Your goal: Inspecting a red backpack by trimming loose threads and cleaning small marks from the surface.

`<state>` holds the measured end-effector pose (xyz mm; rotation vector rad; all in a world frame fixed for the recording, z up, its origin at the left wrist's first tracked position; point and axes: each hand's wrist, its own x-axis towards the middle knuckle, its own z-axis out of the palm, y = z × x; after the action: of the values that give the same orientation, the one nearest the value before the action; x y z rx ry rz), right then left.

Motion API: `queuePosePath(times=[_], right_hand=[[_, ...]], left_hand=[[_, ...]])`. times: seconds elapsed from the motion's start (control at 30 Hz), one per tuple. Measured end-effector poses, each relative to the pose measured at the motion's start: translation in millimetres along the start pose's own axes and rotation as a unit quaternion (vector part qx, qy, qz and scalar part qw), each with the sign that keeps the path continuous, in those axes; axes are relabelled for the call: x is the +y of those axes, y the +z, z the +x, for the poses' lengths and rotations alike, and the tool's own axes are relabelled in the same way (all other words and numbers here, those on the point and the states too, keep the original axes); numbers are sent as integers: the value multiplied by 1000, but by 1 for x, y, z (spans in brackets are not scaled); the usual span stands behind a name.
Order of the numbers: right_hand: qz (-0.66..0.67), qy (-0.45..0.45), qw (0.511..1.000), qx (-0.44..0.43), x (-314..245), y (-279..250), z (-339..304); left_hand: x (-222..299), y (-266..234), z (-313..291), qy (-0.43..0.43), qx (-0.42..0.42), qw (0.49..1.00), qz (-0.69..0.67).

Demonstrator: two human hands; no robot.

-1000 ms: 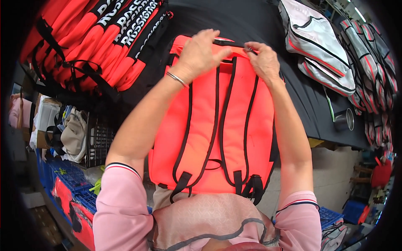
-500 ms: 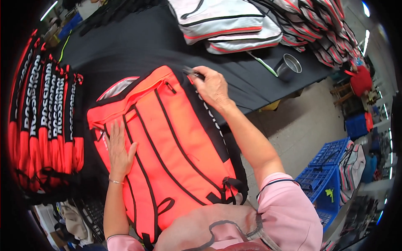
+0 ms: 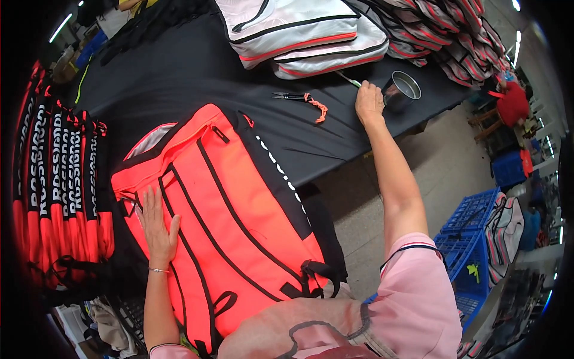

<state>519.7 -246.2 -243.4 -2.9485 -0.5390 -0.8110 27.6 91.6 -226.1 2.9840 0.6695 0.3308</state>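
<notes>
A bright coral-red backpack (image 3: 209, 221) with black trim and dark side panels lies in front of me, straps facing up. My left hand (image 3: 158, 230) rests flat on its left part, fingers stretched out and holding nothing. Out to the far right, my right hand (image 3: 370, 103) has its fingers closed round a slim white-and-green pen-like tool (image 3: 356, 83), whose lower part they hide. A metal cup (image 3: 402, 90) stands right beside this hand. Black thread snips (image 3: 291, 96) with an orange cord (image 3: 318, 110) lie on the black-covered table (image 3: 251, 78) beyond the backpack.
White bags (image 3: 299, 30) with red and black piping are stacked at the table's far side, with more piled (image 3: 442, 36) to their right. Several red-and-black bags (image 3: 63, 179) stand in a row at left. Blue crates (image 3: 463, 245) sit on the floor at right.
My right hand has let go of the snips, now lying on the table, and moved right to the pen-like tool. My left hand stays on the backpack.
</notes>
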Motion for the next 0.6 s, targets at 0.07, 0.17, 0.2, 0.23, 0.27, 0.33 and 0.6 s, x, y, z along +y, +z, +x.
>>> queuePosePath(times=[0.07,0.17,0.2,0.23,0.27,0.33,0.6], right_hand=[[-11,4,1000,-17,4,4,-4],[-29,-25,998,-45,2,-10,-19],[28,-21,998,-60,2,-19,-27],[67,0,995,-74,3,-30,-36],[126,9,989,-81,8,-42,-46],[169,21,984,-56,23,-66,-57],[98,13,994,43,136,-142,-18]], left_hand=[[0,0,0,5,14,1000,-26],[0,1,0,6,17,998,-57],[-1,1,1,4,10,998,-67],[-1,1,1,13,18,998,-65],[-1,1,1,6,16,998,-62],[-1,1,2,-3,5,998,-65],[-1,4,2,21,37,997,-62]])
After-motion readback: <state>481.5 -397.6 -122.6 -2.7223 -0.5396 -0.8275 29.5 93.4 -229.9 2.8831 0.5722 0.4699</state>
